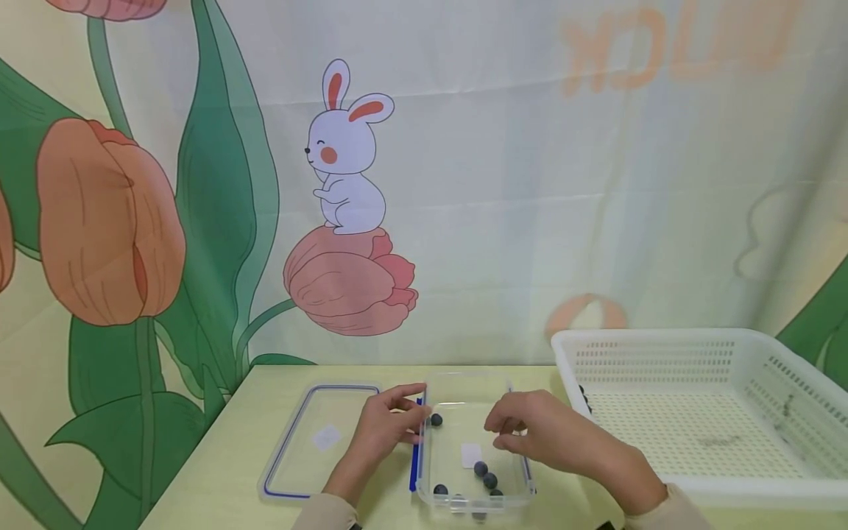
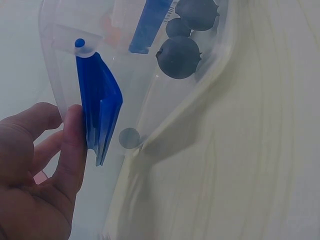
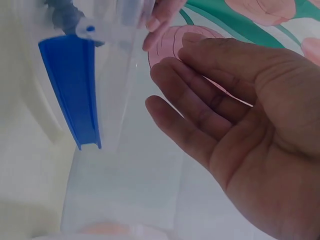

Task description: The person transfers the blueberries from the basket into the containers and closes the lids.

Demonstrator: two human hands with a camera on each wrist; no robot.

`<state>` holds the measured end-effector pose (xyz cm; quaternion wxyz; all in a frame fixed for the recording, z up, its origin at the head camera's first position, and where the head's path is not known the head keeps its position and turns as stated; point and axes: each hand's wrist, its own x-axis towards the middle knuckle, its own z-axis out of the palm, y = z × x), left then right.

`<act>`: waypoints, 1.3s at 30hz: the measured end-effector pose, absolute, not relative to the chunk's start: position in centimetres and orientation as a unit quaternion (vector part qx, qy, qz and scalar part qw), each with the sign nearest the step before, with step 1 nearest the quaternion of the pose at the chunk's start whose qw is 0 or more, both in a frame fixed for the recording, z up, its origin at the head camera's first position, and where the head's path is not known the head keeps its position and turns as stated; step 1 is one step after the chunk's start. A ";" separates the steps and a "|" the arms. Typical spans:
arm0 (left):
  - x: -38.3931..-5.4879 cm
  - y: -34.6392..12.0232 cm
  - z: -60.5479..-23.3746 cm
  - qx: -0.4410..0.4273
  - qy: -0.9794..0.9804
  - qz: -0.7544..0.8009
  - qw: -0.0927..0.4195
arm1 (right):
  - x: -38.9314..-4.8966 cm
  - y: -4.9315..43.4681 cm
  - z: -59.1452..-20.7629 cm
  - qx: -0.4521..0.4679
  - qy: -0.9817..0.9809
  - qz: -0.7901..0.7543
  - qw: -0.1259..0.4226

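Note:
A clear plastic food container (image 1: pixel 467 503) with blue side clips stands upright on the table, several blueberries (image 1: pixel 489 481) inside. My left hand (image 1: pixel 384 423) grips its left wall, fingertips at the rim and one finger along the blue clip (image 2: pixel 100 107). One blueberry (image 1: pixel 436 419) lies just inside that wall, near these fingers. Over the container's right side hovers my right hand (image 1: pixel 539 430). Its fingers are loosely bent with nothing between them, as the right wrist view shows. Left of the container lies the clear lid (image 1: pixel 301 442) with a blue seal.
A large white plastic basket (image 1: pixel 669 489) stands to the right, with a few dark berries (image 1: pixel 584 397) by its left wall. The pale yellow table (image 1: pixel 218 471) ends at a hanging cloth (image 1: pixel 464 221) printed with a rabbit and tulips.

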<state>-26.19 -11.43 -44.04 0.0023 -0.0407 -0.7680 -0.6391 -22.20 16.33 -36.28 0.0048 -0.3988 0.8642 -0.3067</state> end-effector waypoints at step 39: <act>-26.3 -11.5 -44.2 -0.046 -0.766 -0.641 0.007 | -27.5 29.5 -30.6 -0.264 0.911 -0.316 -0.029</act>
